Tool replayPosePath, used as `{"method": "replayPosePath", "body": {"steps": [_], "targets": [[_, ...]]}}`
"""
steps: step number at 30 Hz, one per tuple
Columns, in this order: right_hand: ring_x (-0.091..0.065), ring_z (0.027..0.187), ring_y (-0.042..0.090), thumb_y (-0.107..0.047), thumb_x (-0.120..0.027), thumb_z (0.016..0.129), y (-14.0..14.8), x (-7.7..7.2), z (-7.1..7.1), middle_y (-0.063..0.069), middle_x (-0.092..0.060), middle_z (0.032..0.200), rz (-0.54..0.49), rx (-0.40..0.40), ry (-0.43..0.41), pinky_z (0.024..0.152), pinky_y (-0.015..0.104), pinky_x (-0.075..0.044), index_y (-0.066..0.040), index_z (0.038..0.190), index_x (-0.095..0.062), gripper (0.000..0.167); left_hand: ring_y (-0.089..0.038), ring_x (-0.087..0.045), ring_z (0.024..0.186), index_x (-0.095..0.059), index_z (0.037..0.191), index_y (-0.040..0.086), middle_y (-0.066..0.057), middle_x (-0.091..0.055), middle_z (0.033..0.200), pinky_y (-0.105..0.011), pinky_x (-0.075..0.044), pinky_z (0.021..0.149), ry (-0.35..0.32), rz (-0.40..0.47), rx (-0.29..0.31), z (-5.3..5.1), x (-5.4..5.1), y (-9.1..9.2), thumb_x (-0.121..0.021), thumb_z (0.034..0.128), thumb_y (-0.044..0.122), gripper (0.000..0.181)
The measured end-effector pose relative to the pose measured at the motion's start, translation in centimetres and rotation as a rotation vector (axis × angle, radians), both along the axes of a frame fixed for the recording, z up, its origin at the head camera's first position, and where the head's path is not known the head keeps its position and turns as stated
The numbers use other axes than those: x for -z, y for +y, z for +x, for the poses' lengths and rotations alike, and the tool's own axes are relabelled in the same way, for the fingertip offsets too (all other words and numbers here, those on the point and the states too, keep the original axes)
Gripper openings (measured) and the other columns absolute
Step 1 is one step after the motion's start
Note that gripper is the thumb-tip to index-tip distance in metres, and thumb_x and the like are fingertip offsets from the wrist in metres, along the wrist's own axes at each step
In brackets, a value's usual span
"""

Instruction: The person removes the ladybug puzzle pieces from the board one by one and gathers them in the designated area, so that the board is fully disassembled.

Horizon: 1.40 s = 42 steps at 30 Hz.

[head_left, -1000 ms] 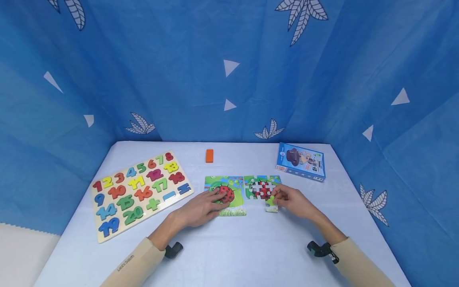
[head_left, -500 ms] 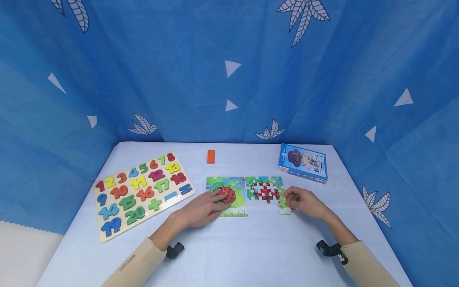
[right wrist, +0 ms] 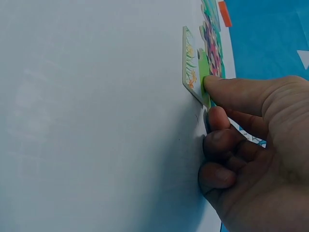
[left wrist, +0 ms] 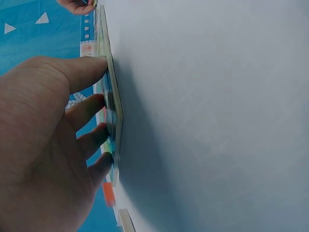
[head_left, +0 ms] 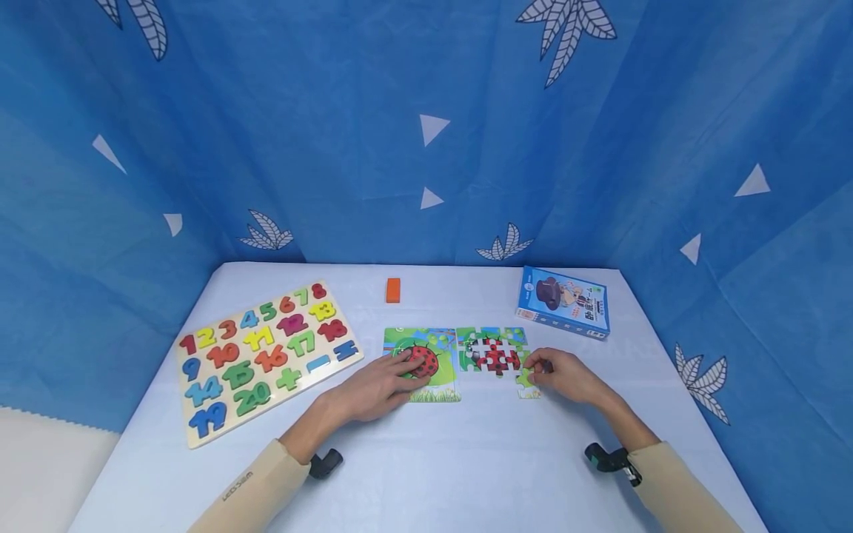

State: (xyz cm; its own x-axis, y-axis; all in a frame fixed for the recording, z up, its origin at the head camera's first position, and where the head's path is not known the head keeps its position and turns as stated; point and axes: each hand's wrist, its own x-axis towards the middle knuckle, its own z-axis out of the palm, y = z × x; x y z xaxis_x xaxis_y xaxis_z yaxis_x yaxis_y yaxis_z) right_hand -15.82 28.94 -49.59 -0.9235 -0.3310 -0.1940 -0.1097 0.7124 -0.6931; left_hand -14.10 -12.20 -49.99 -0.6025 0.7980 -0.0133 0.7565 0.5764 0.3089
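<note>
My left hand (head_left: 376,389) rests on a ladybug picture board (head_left: 440,340), its fingertips and thumb touching the face, as the left wrist view also shows. Directly right of that board lies a partly joined ladybug jigsaw puzzle (head_left: 496,357), with an uneven lower edge. At its lower right corner my right hand (head_left: 566,376) pinches a green jigsaw piece (head_left: 529,386) with grass along the bottom. In the right wrist view the thumb presses on the green part of the piece (right wrist: 190,67), and the other fingers curl beside it. The fingers hide part of where piece and puzzle meet.
A wooden number board (head_left: 266,355) with coloured numerals lies at the left. An orange block (head_left: 393,290) is behind the ladybug board. A blue game box (head_left: 565,302) lies at the back right. Blue cloth (head_left: 373,148) hangs behind the white table (head_left: 453,474).
My right hand has carried the green jigsaw piece rightward, from below the puzzle to its lower right corner. In the last half second it has barely moved. The left hand stays on the board.
</note>
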Motion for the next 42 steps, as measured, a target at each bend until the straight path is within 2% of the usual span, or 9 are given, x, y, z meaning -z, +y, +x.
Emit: {"method": "replayPosePath", "body": {"steps": [9, 19, 31, 36, 42], "targets": [[-0.052, 0.086, 0.018, -0.012, -0.072, 0.093, -0.1, 0.2, -0.2, 0.001, -0.057, 0.088, 0.023, 0.002, -0.014, 0.067, 0.024, -0.043, -0.013, 0.106, -0.069, 0.014, -0.035, -0.029, 0.15, -0.051, 0.149, 0.023, -0.008, -0.039, 0.16, -0.052, -0.029, 0.118, 0.007, -0.011, 0.003, 0.1, -0.2, -0.1, -0.059, 0.1028, 0.025, 0.047], [-0.052, 0.087, 0.019, -0.011, -0.072, 0.092, -0.2, 0.1, -0.2, 0.002, -0.056, 0.088, 0.017, -0.003, -0.015, 0.068, 0.024, -0.043, -0.012, 0.107, -0.069, 0.015, -0.034, -0.025, 0.151, -0.05, 0.15, 0.026, -0.006, -0.037, 0.161, -0.051, -0.025, 0.12, -0.035, -0.008, -0.029, -0.1, 0.0, 0.0, -0.055, 0.1042, 0.027, 0.046], [-0.052, 0.085, 0.018, -0.013, -0.073, 0.091, -0.1, 0.2, -0.1, 0.001, -0.057, 0.087, 0.015, 0.0, -0.005, 0.068, 0.024, -0.044, -0.013, 0.106, -0.069, 0.015, -0.033, -0.027, 0.151, -0.05, 0.15, 0.025, -0.006, -0.038, 0.16, -0.05, -0.027, 0.12, -0.028, 0.008, -0.024, 0.1, -0.1, 0.0, -0.057, 0.1036, 0.026, 0.047], [-0.054, 0.081, 0.017, -0.015, -0.07, 0.094, -0.6, 0.1, -0.1, 0.0, -0.058, 0.084, 0.013, 0.017, 0.028, 0.064, 0.024, -0.043, -0.013, 0.106, -0.069, 0.012, -0.035, -0.032, 0.149, -0.053, 0.148, 0.022, -0.009, -0.041, 0.158, -0.052, -0.03, 0.118, 0.017, 0.026, 0.001, 0.1, 0.1, 0.0, -0.061, 0.1017, 0.025, 0.047], [-0.053, 0.076, 0.017, -0.018, -0.068, 0.096, -3.0, -0.6, -0.4, -0.001, -0.057, 0.082, -0.008, 0.015, 0.092, 0.062, 0.025, -0.043, -0.013, 0.106, -0.069, 0.012, -0.029, -0.031, 0.15, -0.05, 0.15, 0.02, -0.006, -0.04, 0.159, -0.048, -0.028, 0.12, -0.036, 0.04, -0.046, 0.1, 0.0, 0.1, -0.062, 0.101, 0.028, 0.052]]}}
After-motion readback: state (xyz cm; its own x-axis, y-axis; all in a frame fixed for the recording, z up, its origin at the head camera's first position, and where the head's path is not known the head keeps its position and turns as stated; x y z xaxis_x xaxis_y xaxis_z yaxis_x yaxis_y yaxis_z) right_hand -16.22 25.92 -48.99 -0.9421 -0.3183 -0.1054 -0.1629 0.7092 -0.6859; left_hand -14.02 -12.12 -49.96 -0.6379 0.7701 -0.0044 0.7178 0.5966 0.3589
